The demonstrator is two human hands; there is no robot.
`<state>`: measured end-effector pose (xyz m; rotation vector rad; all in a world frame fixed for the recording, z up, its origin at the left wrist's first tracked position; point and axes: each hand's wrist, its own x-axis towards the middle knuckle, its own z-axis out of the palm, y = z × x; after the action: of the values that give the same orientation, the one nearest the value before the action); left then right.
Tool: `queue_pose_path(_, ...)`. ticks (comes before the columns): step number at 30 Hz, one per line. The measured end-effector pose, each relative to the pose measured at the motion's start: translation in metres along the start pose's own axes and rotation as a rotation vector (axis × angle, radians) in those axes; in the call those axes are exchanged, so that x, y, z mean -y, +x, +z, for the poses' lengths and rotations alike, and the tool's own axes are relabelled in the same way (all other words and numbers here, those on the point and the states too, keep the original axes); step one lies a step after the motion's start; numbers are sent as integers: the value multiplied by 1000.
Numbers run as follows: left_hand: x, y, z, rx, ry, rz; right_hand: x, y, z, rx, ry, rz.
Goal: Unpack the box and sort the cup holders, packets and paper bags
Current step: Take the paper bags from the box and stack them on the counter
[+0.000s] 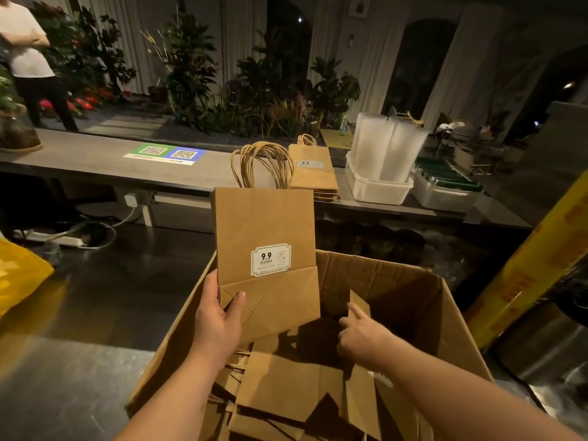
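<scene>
A person's left hand (219, 316) grips a bundle of paper bags (265, 237) upright over the cardboard box (413, 291), likely bound for the sorted stack (313, 173) on the counter (95, 160) at 12 o'clock. The right hand (362, 335) reaches for another bag (361, 302) inside the box; its grip is unclear.

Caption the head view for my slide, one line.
Left hand holds a bundle of flat brown paper bags over the open brown cardboard box; right hand touches an upright bag inside.
</scene>
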<state>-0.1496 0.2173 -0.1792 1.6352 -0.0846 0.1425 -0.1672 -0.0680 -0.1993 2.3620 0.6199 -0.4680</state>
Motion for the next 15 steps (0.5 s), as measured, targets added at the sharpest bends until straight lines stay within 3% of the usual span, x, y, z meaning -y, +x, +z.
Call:
queue_pose_path(4, -4, -1, 1, 12, 5, -52, -39, -30, -52, -56, 302, 120)
queue_pose_path(8, -10, -3, 5, 5, -51, -108, -88, -68, -85, -212, 1136, 244)
queue_pose_path(10, -11, -6, 5, 13, -71, -116, -101, -79, -88, -287, 1543, 173)
queue_pose_path(12, -12, -10, 5, 26, -109, -158, -100, -77, -85, -387, 1848, 153)
queue_pose_path(15, -13, -13, 6, 54, -108, -225, -77, -57, -73, -459, 2146, 302)
